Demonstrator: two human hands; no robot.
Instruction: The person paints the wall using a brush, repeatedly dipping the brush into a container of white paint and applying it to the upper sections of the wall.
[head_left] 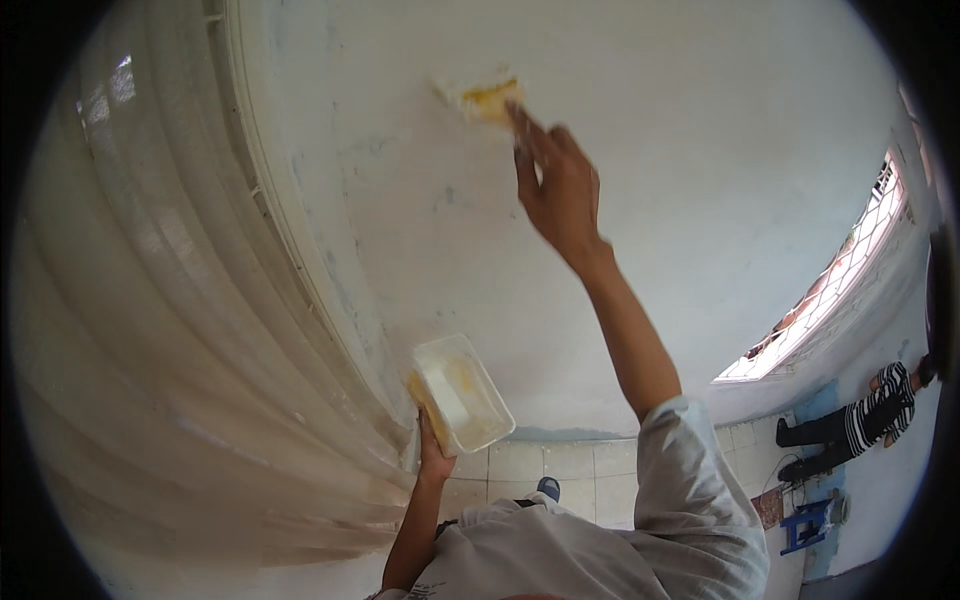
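Observation:
My right hand point(558, 190) is raised to a pale plastered wall point(700, 120), fingers closed on a yellowish scraper point(491, 99) that lies against a patch of whitish paste on it. Lower down and left, my left hand point(434, 449) holds a white rectangular plastic container point(466, 388) tilted, with white and yellowish residue inside. A yellowish strip shows along its left side, partly under my fingers; I cannot make out whether it is separate.
A pale draped sheet point(150, 330) covers the left side. At right are a grilled window point(820, 280), another person in a striped top point(868, 422) and a small blue stool point(804, 525). A tiled floor point(575, 465) shows below, with my sandalled foot point(548, 488).

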